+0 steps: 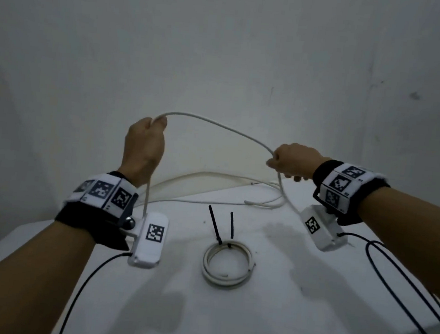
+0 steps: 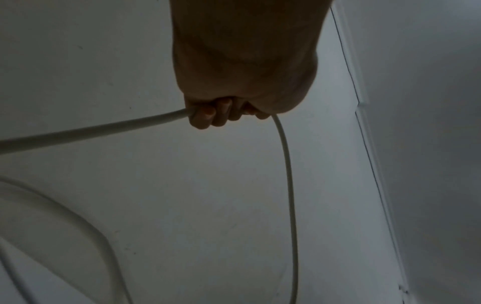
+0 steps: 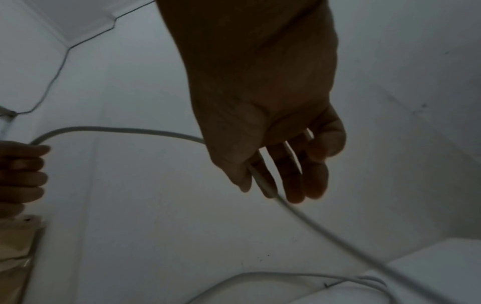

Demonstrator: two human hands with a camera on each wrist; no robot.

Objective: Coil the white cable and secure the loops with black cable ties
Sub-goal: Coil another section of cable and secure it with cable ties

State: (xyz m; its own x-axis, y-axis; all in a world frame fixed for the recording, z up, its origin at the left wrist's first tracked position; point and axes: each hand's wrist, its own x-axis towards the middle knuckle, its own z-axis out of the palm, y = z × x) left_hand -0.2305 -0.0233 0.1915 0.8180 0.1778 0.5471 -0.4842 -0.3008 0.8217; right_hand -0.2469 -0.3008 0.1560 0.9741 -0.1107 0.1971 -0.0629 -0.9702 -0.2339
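Your left hand is fisted around the white cable, your right hand curls loosely round it farther right; it arcs between them above the table. Nearer you lies a coiled cable bound by two black cable ties.

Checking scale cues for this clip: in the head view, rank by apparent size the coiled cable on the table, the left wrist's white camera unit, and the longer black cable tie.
1. coiled cable
2. left wrist's white camera unit, nearer the camera, so unsure
3. longer black cable tie

white cable arcs in air at mid-scene, slack trailing onto far table edge. Finished coil flat near centre, two black cable ties sticking up.
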